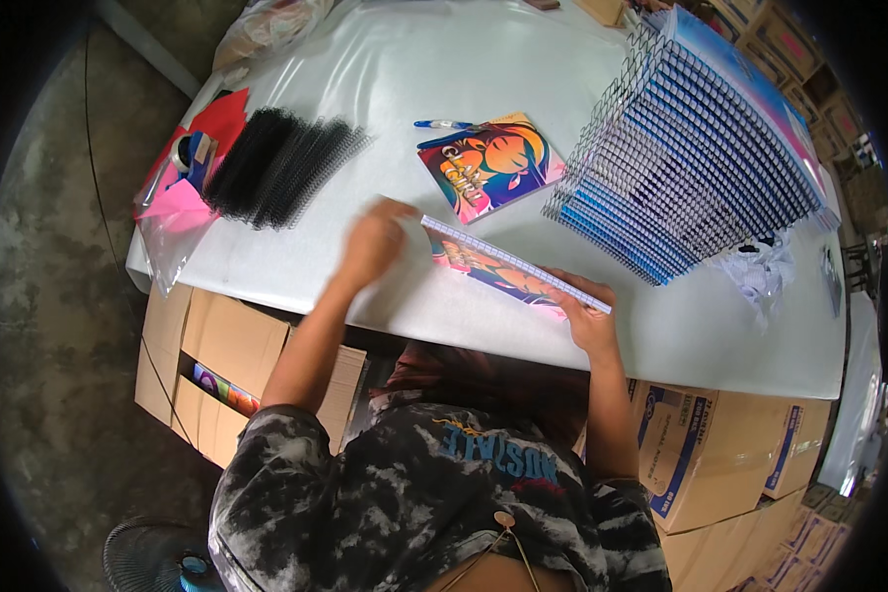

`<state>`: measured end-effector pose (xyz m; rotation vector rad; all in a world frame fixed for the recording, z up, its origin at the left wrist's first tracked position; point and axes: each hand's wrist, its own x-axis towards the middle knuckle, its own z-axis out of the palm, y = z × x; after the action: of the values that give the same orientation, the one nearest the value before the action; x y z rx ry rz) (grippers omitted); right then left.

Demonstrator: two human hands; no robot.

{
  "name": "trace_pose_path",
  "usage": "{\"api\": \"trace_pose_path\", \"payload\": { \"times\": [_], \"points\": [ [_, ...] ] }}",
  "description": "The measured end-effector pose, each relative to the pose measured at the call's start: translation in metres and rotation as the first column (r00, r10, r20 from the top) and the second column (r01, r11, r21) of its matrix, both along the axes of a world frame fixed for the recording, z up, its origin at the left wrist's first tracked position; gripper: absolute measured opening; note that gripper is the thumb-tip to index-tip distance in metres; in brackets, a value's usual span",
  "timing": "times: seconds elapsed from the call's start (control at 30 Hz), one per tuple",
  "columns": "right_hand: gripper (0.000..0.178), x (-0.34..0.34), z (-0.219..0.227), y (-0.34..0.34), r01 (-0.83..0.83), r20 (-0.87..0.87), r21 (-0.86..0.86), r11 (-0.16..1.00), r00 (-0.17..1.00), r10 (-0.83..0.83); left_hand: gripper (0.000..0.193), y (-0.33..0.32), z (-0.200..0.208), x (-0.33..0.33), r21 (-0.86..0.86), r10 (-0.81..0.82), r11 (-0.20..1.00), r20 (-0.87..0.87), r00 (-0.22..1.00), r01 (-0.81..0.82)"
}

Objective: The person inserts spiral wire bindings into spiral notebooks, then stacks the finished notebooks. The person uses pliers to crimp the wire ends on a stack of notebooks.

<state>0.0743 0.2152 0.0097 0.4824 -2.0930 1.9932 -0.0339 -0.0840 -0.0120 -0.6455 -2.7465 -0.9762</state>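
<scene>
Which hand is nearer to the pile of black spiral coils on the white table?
Left: the left hand is right of the black spiral coils and nearer the body; the right hand, gripping a colourful paper notebook, is farther right.

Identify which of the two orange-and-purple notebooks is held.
The nearer notebook, gripped in the right hand; the farther notebook lies flat on the table, with no hand on it.

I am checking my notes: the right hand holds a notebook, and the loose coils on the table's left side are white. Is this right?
Not quite: the loose coils are black, as the head view shows; the right hand does hold a notebook.
</scene>
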Motion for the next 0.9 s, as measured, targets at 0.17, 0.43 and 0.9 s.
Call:
{"api": "trace_pose_path", "payload": {
  "times": [0.17,0.43,0.9],
  "points": [
    [0.025,0.003,-0.001,0.001,-0.027,0.0,0.031,0.999,1.0,0.027,0.026,-0.096,0.0,-0.035,-0.527,0.496,0.572,-0.388,0.777,-0.628],
    [0.025,-0.001,0.01,-0.002,0.006,-0.092,0.008,1.0,0.996,-0.005,0.025,-0.11,0.021,-0.042,-0.101,0.472,0.774,-0.566,0.676,-0.625],
    [0.025,0.003,0.005,0.024,0.207,0.046,-0.101,0.973,0.978,-0.203,0.022,0.018,0.079,0.006,0.079,-0.163,0.982,-0.093,0.982,0.17]
  ]
}}
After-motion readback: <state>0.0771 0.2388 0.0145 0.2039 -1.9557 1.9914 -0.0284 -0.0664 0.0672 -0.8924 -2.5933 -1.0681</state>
